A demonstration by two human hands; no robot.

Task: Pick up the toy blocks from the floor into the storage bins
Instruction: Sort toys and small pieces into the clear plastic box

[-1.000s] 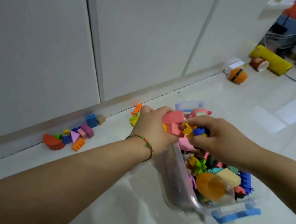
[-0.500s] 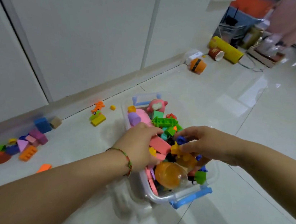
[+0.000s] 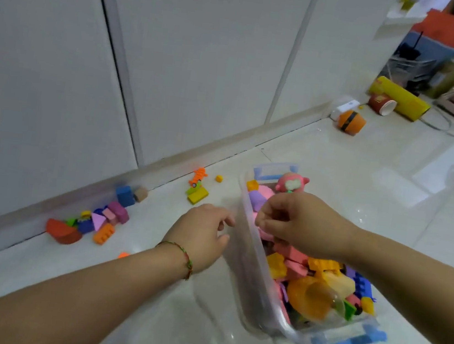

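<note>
Head camera is showing the left hand (image 3: 200, 237) hanging just outside the storage bin (image 3: 252, 276), fingers loosely curled, holding nothing. The right hand (image 3: 297, 224) is hovering over the heaped blocks (image 3: 294, 264), fingers bunched; I cannot tell whether they are pinching anything. The bin is looking overfull, so added pieces may be spilling over its rim. Loose blocks (image 3: 104, 219) are lying left of the left fingers, a yellow block (image 3: 197, 196) just beyond them, nothing blocking the reach. An orange cup (image 3: 351, 122) is sitting well beyond the right fingers.

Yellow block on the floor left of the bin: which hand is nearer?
Left. The left hand hovers just short of the yellow block, outside the bin; the right hand is above the bin, farther off.
</note>
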